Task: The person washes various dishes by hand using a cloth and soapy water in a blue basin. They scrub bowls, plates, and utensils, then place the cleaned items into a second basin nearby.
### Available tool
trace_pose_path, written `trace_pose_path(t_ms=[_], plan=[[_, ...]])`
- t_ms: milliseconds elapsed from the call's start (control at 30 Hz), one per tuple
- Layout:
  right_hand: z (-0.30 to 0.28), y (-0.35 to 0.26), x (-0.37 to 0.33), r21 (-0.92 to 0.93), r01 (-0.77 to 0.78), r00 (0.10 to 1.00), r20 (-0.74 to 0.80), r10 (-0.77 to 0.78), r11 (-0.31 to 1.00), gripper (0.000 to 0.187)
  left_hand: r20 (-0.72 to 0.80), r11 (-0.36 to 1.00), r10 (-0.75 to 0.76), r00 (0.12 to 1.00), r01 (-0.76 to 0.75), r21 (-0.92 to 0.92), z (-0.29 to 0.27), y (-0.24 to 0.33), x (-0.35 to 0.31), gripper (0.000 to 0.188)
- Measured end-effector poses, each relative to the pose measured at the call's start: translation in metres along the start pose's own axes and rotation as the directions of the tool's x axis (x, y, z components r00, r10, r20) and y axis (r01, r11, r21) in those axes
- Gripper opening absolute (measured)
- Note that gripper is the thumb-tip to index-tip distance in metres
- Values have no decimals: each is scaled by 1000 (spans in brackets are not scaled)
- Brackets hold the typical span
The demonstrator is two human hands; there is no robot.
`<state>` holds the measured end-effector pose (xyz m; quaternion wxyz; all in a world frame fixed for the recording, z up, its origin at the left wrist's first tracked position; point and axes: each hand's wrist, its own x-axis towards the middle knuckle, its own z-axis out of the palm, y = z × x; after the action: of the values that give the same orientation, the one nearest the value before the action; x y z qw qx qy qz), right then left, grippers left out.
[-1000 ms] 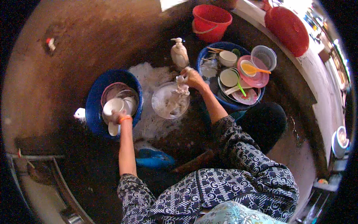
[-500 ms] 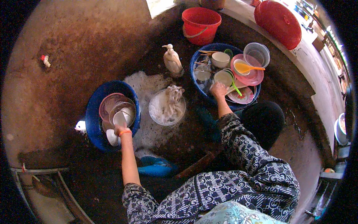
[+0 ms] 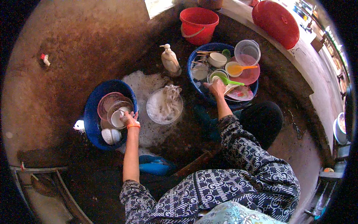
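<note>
My left hand (image 3: 130, 118), with an orange band at the wrist, is at the right rim of a white bowl (image 3: 116, 119) in the left blue basin (image 3: 90, 121); its fingers look spread. More white bowls (image 3: 111, 136) and a pink strainer basket (image 3: 106, 102) lie there. At the right blue basin (image 3: 192, 61), my right hand (image 3: 217, 89) is closed on the near edge of a pale bowl, mostly hidden by the hand and a green spoon (image 3: 229, 80). Beside it are a bowl (image 3: 231, 67) with an orange spoon (image 3: 247, 68), a pink plate (image 3: 253, 77) and a floral plate (image 3: 243, 93).
Between the basins stands a bowl of suds (image 3: 156, 112) with a wet cloth (image 3: 171, 95). Foam (image 3: 140, 84) covers the floor around it. Behind are a pump bottle (image 3: 170, 61), a red bucket (image 3: 199, 28) and a red lid (image 3: 276, 24). A clear tub (image 3: 247, 52) tops the right basin.
My left hand has shifted right and its fingers have spread, while the white bowl rests lower in the basin. The green spoon has swung upward near my right hand.
</note>
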<state>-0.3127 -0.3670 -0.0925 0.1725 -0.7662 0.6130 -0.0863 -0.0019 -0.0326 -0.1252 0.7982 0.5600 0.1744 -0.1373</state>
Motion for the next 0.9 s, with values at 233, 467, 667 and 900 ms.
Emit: trace_pose_path(t_ms=[233,467,667,900], plan=[[3,-14,13,149,-20,998,61,11,989,65,66,995,-97,993,97,2,6,-6,-11,59],[-36,-53,23,957,-133,991,133,20,257,45,319,925,-324,891,369,-91,9,-28,9,27],[-52,-147,-10,996,22,811,36,-584,91,33,612,910,-415,673,298,290,35,0,-57,42],[34,-192,-131,385,792,323,394,-861,473,22,725,922,-361,587,339,185,29,-6,-58,46]])
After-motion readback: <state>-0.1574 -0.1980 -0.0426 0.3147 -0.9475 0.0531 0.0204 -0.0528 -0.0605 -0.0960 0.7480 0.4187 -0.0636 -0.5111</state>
